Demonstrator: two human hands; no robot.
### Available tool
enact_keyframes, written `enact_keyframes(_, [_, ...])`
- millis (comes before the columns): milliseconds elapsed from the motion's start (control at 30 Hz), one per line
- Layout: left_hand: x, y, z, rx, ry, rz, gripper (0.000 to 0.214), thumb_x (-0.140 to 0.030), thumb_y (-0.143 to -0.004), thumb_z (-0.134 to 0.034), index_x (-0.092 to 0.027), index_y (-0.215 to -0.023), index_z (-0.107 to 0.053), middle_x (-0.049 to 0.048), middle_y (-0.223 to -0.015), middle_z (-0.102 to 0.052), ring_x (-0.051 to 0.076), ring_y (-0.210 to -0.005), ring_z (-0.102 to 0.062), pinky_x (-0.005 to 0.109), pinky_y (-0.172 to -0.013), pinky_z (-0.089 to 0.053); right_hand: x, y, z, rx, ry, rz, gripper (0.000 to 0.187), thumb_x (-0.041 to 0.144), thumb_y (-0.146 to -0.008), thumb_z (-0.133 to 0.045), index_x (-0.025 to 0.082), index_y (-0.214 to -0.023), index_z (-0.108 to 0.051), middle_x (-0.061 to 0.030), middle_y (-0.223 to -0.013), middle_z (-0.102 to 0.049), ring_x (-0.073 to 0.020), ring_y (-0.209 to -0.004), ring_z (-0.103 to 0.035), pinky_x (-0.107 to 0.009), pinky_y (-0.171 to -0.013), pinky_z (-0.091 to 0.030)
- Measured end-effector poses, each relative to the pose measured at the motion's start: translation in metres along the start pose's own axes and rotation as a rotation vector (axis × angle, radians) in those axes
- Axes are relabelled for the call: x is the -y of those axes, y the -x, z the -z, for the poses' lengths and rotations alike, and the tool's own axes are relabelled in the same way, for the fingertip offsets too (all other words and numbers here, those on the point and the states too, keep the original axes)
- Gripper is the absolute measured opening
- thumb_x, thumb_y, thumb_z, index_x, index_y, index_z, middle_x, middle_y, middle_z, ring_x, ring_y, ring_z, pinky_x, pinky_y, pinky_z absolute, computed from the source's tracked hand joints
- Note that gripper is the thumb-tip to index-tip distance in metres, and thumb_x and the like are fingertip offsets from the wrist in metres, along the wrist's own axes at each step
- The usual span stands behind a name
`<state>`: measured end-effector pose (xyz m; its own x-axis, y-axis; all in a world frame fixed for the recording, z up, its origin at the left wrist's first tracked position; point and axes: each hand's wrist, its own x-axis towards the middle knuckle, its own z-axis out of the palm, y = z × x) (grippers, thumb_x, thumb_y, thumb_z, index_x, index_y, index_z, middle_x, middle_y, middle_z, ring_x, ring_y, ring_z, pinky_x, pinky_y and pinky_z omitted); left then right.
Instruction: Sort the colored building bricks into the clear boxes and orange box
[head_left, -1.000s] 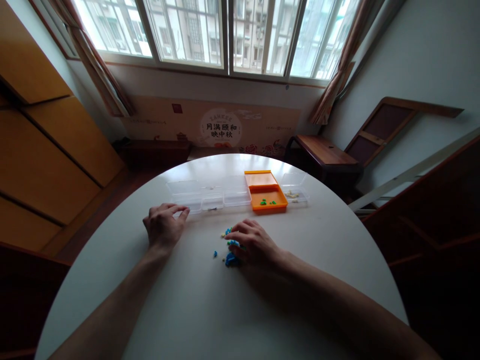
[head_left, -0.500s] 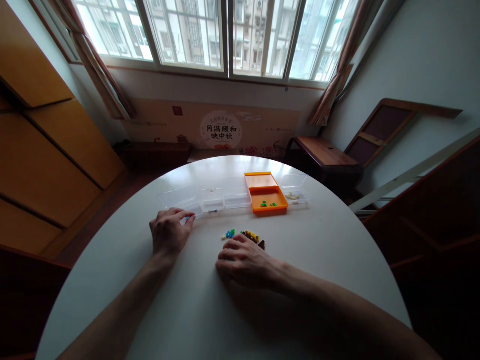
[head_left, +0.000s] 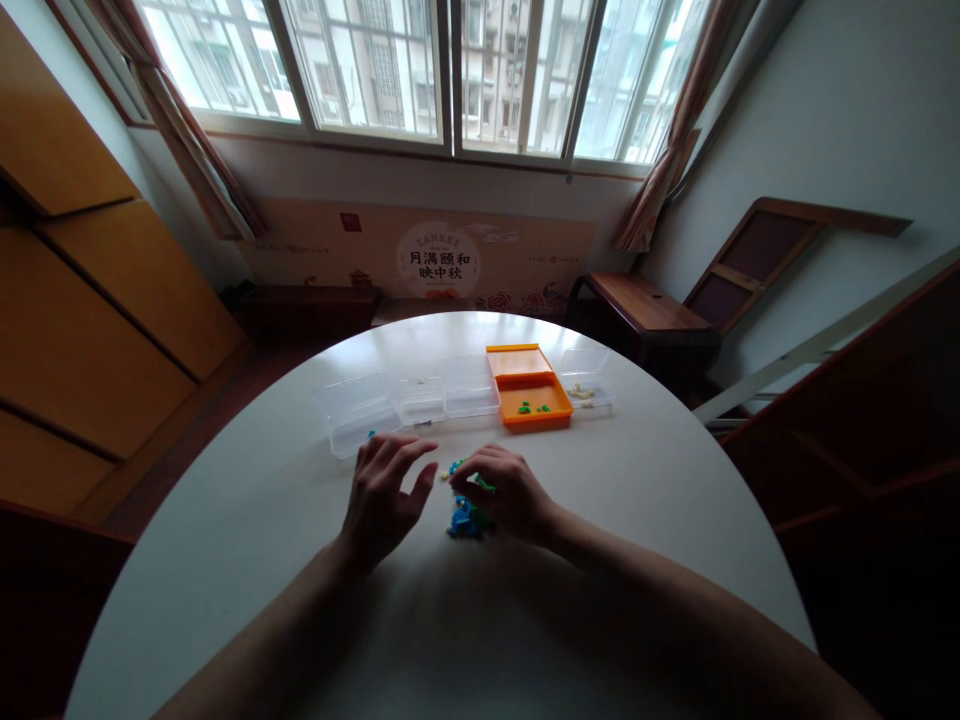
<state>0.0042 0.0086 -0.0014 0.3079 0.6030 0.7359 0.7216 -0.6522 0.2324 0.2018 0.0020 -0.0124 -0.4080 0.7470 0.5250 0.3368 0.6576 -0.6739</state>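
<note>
Facing one another across the middle of the round white table [head_left: 637, 520], my two hands flank a cluster of small loose pieces [head_left: 463, 520]. The cluster, mostly blue and green with a little pale yellow at its far end, lies on the tabletop, partly hidden under my right hand [head_left: 514, 495]. My right fingers curve down over these pieces, thumb and forefinger bent towards each other; I cannot tell whether anything is pinched between them. My left hand [head_left: 384, 500] stands on the left side of the cluster, thumb and forefinger spread apart with nothing visible between them, their tips near the pieces but clear of them. Towards the table's far edge runs a row of boxes with raised lids. At its left end, nearest the table's left edge, sits the leftmost clear box [head_left: 345, 440], set askew, with a blue piece [head_left: 371, 434] in it just beyond my left knuckles. Rightward follow the second clear box [head_left: 422, 408], the third clear box [head_left: 471, 402] and the orange box [head_left: 536, 424], which holds a few green pieces [head_left: 524, 408] on its floor. The rightmost clear box [head_left: 606, 400], closest to the table's right edge, contains pale pieces [head_left: 581, 392].
</note>
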Motion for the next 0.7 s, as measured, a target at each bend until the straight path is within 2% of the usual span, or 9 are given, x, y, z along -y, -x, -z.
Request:
enact_keyframes(100, [-0.011,0.001,-0.002,0.049,0.061,-0.116,0.016,-0.022,-0.084,-0.061,-0.021,-0.1,-0.061,0.0048,-0.092,-0.067,0.02,-0.09,-0.057,0.035,-0.083,-0.045,-0.006,-0.001,0.003,-0.134,-0.248,-0.213,0.006,0.023,-0.081,-0.063,0.018,-0.081,-0.066,-0.0018,-0.075,-0.068,-0.0124,-0.068,-0.061,-0.025,-0.066,-0.05])
enact_keyframes(200, [-0.016,0.001,-0.005,0.089,0.06,-0.155,0.013,-0.023,-0.085,-0.063,-0.023,-0.097,-0.063,0.0032,-0.09,-0.068,0.019,-0.09,-0.058,0.033,-0.083,-0.044,-0.008,-0.002,0.002,-0.163,-0.378,-0.297,0.006,0.02,-0.078,-0.061,0.017,-0.08,-0.066,-0.002,-0.075,-0.068,-0.0126,-0.068,-0.063,-0.026,-0.066,-0.052])
enact_keyframes(400, [-0.011,0.003,-0.009,0.048,0.037,-0.138,0.004,-0.022,-0.085,-0.064,-0.023,-0.089,-0.066,0.0014,-0.084,-0.068,0.018,-0.088,-0.058,0.033,-0.082,-0.043,-0.006,0.0,-0.003,-0.129,-0.473,-0.319,0.008,0.024,-0.078,-0.062,0.017,-0.08,-0.065,-0.0004,-0.072,-0.067,-0.0116,-0.064,-0.062,-0.025,-0.062,-0.053])
enact_keyframes(567, [-0.01,0.003,-0.01,0.072,0.087,-0.136,0.003,-0.022,-0.085,-0.064,-0.022,-0.088,-0.065,0.0012,-0.082,-0.067,0.018,-0.086,-0.057,0.033,-0.08,-0.044,-0.003,0.003,-0.003,-0.139,-0.341,-0.26,0.005,0.021,-0.078,-0.063,0.017,-0.081,-0.064,-0.0006,-0.074,-0.067,-0.012,-0.066,-0.062,-0.024,-0.063,-0.052])
enact_keyframes(700, [-0.008,0.0,-0.007,0.063,0.119,-0.091,0.004,-0.023,-0.086,-0.062,-0.022,-0.086,-0.066,0.0017,-0.081,-0.068,0.018,-0.086,-0.057,0.033,-0.08,-0.044,-0.001,0.005,-0.003,-0.1,-0.265,-0.246,0.012,0.023,-0.082,-0.062,0.018,-0.093,-0.063,-0.0024,-0.082,-0.069,-0.0127,-0.07,-0.064,-0.024,-0.065,-0.051])
